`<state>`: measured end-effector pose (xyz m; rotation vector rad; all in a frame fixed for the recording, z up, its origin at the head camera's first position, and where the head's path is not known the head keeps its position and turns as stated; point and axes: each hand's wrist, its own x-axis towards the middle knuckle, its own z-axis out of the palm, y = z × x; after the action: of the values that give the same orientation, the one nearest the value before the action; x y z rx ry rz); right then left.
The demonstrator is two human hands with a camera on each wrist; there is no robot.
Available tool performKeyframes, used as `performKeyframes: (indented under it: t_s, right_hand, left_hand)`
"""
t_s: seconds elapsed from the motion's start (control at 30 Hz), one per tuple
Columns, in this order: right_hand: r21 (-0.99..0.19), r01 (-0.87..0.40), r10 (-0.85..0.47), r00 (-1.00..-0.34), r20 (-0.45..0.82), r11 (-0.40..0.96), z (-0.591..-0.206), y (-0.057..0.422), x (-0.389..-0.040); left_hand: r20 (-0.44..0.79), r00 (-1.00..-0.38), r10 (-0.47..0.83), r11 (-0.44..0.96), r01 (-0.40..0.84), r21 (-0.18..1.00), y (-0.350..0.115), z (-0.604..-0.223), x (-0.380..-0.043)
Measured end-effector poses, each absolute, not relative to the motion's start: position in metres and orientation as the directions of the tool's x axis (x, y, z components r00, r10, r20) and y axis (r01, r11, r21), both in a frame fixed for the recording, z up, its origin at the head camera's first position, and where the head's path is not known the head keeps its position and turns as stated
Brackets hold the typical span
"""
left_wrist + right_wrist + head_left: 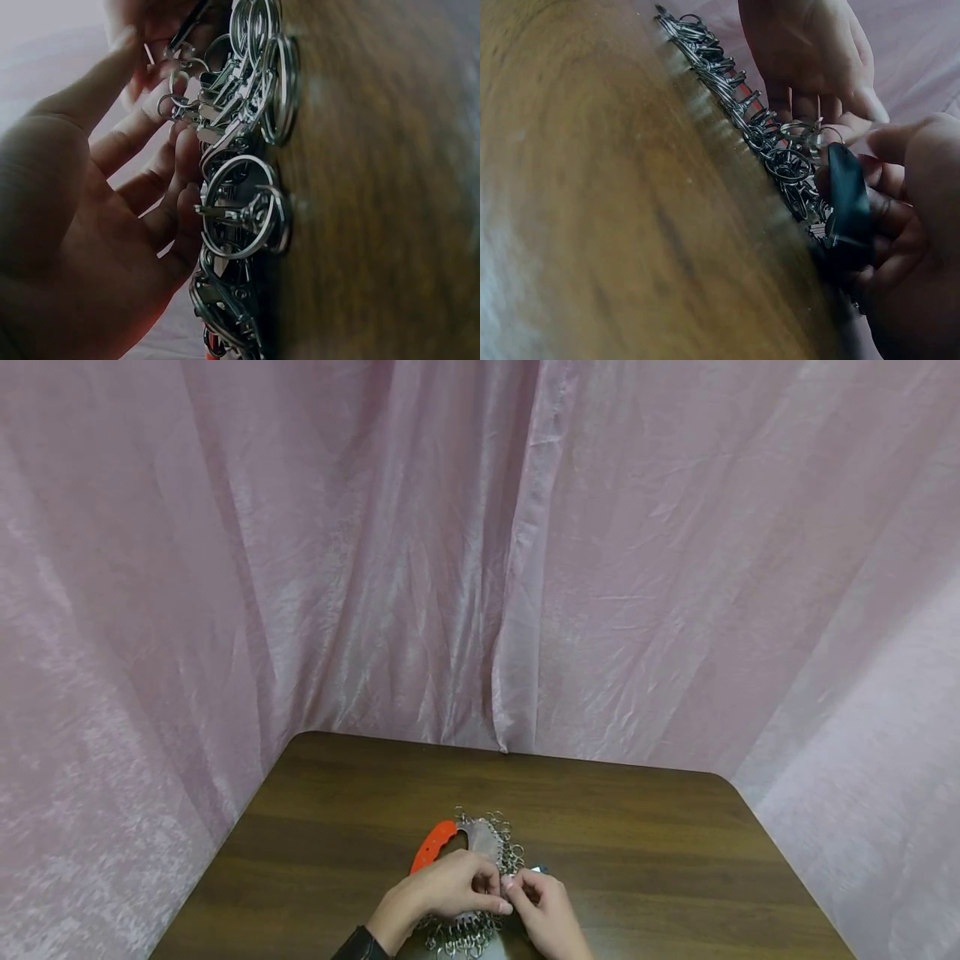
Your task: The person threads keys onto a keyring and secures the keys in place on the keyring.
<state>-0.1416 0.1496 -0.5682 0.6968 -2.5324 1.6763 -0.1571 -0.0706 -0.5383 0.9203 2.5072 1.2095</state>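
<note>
A metal plate (pixel 483 839) with an orange handle (pixel 435 845) lies on the table, its edge lined with many key rings (pixel 240 206) on small metal clasps (pixel 221 112). My left hand (pixel 450 885) reaches over the plate, thumb and forefinger pinching a small split ring (pixel 174 101) at its right edge. Facing it, my right hand (pixel 546 912) pinches a dark green key tag (pixel 849 199) near its top, where a thin ring loops. The fingertips of both hands nearly meet there. My left hand covers the middle of the plate in the head view.
The brown wooden table (pixel 660 860) has rounded far corners. Pink curtains (pixel 637 568) hang behind it and along both sides. A small teal and white piece (pixel 538 868) shows just beyond the right hand's fingers.
</note>
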Motion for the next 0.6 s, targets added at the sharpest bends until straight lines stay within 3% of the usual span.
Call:
performKeyframes:
  t_s: [0.3,0.6]
  right_hand:
    - [-0.898,-0.26,-0.252,-0.952,0.176,0.354,-0.568,0.158,-0.141]
    - [-0.818,-0.338,-0.071,-0.935,0.346,0.465,-0.559,0.165,-0.146]
  left_hand:
    - [0.106,-0.83,0.548,0.411,0.378,0.83,-0.068,-0.546,-0.168]
    - [0.201,-0.871,0.448,0.442,0.411,0.798,-0.077,-0.538,-0.176]
